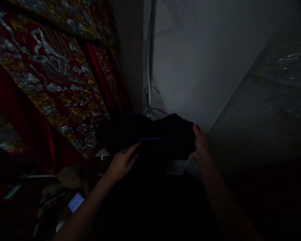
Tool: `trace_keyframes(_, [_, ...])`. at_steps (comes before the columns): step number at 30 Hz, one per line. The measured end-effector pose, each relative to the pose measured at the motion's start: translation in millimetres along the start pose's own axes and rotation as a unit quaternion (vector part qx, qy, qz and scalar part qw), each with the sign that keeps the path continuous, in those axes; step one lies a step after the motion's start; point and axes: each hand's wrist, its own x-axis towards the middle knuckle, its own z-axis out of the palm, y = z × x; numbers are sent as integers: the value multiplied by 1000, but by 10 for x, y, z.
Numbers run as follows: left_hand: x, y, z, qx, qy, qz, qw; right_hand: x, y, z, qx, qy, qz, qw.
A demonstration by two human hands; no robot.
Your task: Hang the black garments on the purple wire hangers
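A black cloth garment (170,140) spreads across the middle of the view, too dark for its kind or folds to show. At its right edge my right hand (201,142) is closed on the fabric. My left hand (122,162) rests on the near left part of the cloth, its fingers stretched out and the thumb apart. Just beyond these fingertips a thin purple strip (151,138) lies across the cloth. Behind the garment a thin purple wire or cord (162,110) rises; its lower part is hidden.
Red cloth with gold and silver embroidery (52,63) hangs at the left. A white cable (148,60) runs down the pale wall (195,60). Sheer sparkly material (283,87) is at the right. A small lit screen or card (76,202) glows at lower left among dim clutter.
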Motion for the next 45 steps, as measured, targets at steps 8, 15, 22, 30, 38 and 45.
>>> trace_keyframes(8, [-15, -137, 534, 118, -170, -139, 969, -255, 265, -198, -14, 27, 21, 999])
trace_keyframes(15, [-371, -281, 926, -35, -23, -154, 987, -630, 609, -242, -103, 115, -81, 985])
trace_keyframes(22, [-723, 48, 1417, -239, 220, -284, 902, -1689, 1181, -62, -230, -191, 91, 950])
trace_keyframes(30, [-719, 8, 1364, -242, 180, -242, 922, -1688, 1245, 148, -266, -340, 133, 892])
trace_keyframes(38, [-653, 67, 1348, -225, 158, -214, 937, -1567, 1050, 228, -159, -262, 217, 927])
trace_keyframes(45, [-502, -163, 1482, -178, 135, -221, 949, -834, 99, 843, -60, -192, 127, 971])
